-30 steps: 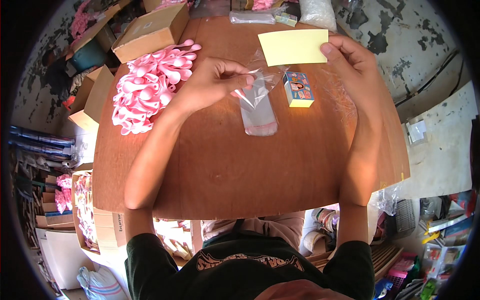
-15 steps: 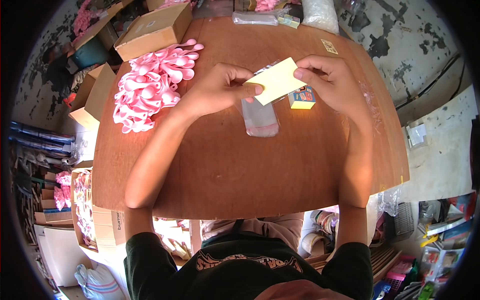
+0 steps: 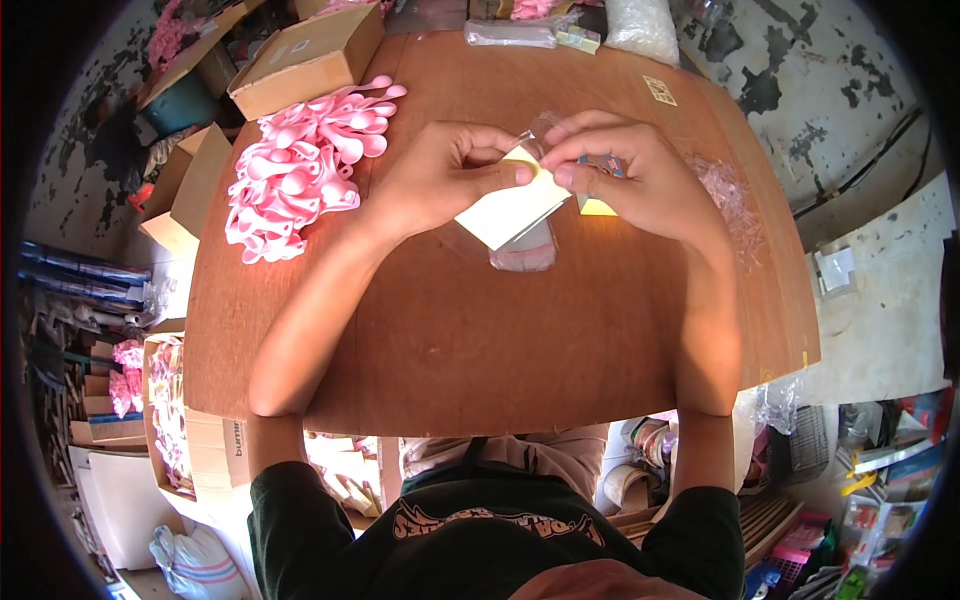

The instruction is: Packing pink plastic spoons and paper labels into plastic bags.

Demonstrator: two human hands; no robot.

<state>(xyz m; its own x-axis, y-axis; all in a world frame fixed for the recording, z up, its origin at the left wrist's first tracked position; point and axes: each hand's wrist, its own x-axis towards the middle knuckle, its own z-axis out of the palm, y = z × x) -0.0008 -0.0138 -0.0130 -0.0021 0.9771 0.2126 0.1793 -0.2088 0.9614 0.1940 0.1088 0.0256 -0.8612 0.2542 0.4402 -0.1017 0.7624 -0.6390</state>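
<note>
Over the far middle of the table, my left hand (image 3: 435, 180) is closed on a pale yellow card (image 3: 505, 208), its thumb flat on the near face. Clear plastic film (image 3: 545, 124) sticks up behind the card's upper corner, apparently part of a bag around or behind it. My right hand (image 3: 645, 180) pinches at that corner, thumb against fingertips, where the plastic meets the card. Beneath them lies a flat clear plastic bag (image 3: 527, 258), partly covered by the card. A small blue and yellow box (image 3: 598, 207) sits under my right fingers, mostly hidden.
A heap of pink plastic spoons (image 3: 295, 180) lies on the table's left side, in front of a cardboard box (image 3: 305, 65). Crumpled clear plastic (image 3: 735, 205) rests near the right edge. Plastic packs (image 3: 510, 35) and a full white bag (image 3: 641, 30) stand along the far edge.
The card has moved left and toward me, and tilted more steeply. My right hand has shifted left along it to the upper corner, and more of the clear plastic shows there.
</note>
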